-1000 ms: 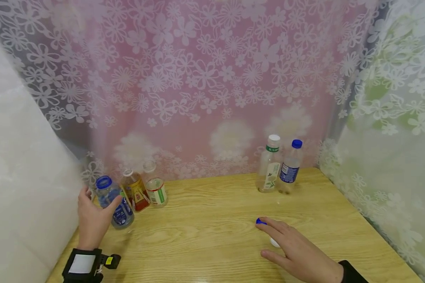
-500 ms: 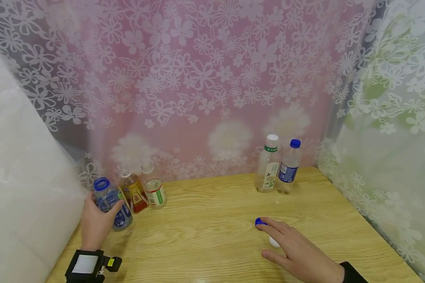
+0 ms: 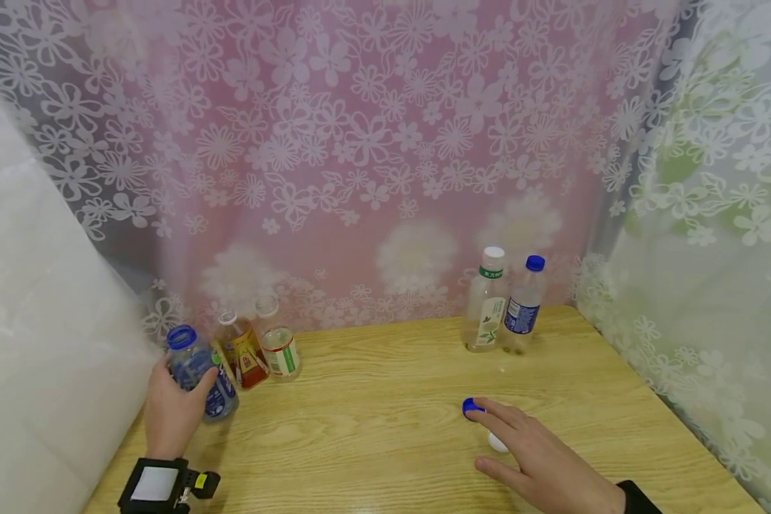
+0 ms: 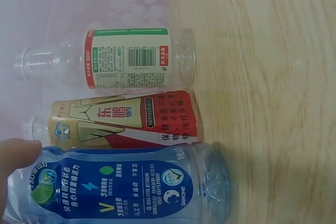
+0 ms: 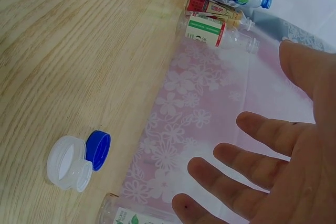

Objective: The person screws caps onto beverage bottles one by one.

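My left hand grips a clear bluish plastic bottle with a blue-rimmed neck and a dark blue label. Its thumb lies across the near side, while the fingers behind are mostly hidden. In the left wrist view, the bottle's label fills the bottom and the thumb touches it. My right hand hovers palm down with fingers spread, holding nothing. Near its fingertips a blue cap and a white cap lie on the table. The right wrist view shows a small white cap beside a larger one.
Beside the gripped bottle stand a yellow-and-red labelled bottle and a clear bottle with a green stripe. At the back right are a white-capped bottle and a blue-capped bottle. Floral curtains enclose the wooden table.
My left hand has closed round the bluish bottle, which has shifted slightly left, away from the yellow-labelled one. The right hand stays nearly still above the caps.
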The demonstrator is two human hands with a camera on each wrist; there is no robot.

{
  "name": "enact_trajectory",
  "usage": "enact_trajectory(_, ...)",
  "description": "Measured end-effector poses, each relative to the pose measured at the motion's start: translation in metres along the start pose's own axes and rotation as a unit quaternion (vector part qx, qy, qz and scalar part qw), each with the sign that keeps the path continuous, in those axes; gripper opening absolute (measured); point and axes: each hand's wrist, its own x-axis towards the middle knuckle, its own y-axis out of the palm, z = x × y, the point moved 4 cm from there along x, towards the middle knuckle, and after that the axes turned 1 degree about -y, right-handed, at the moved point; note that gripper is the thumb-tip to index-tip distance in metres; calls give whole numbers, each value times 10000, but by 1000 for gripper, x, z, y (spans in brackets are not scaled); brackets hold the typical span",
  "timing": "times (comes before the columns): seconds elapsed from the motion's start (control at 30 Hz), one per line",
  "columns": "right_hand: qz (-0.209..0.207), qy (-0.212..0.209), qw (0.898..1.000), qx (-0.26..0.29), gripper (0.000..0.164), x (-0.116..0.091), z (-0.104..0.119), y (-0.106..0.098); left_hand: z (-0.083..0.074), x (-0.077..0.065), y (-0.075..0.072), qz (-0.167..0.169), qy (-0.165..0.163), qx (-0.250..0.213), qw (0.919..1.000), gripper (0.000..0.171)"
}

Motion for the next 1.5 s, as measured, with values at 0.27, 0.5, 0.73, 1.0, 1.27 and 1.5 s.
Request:
enact_trajectory(0.27, -88, -22, 10000, 24, 58, -3, 1, 1, -8, -7, -9, -149, -22, 94, 9998, 94)
enact_trajectory(0.5, 79, 144, 9997, 161, 58, -2, 0, 2, -22, -19, -18, -300, 167, 57, 9994, 91)
enact_trajectory(0.73, 75, 147, 9998, 118, 59, -2, 0, 2, -50, -33, -29, -506, 666, -21, 9965, 88)
enact_trajectory(1.0, 64, 149, 9998, 114, 59, -3, -1, 2, -84, -52, -35, -448, 1124, -286, 9922, 85)
enact_trajectory(1.27, 39, 125, 9999, 43, 60, -4, -1, 4, -109, -72, -34, -362, 1468, -367, 9878, 81)
enact_trajectory(1.5, 64, 73, 9999, 52, 58, -4, 0, 3, -125, -85, -34, -349, 1802, -389, 9822, 79)
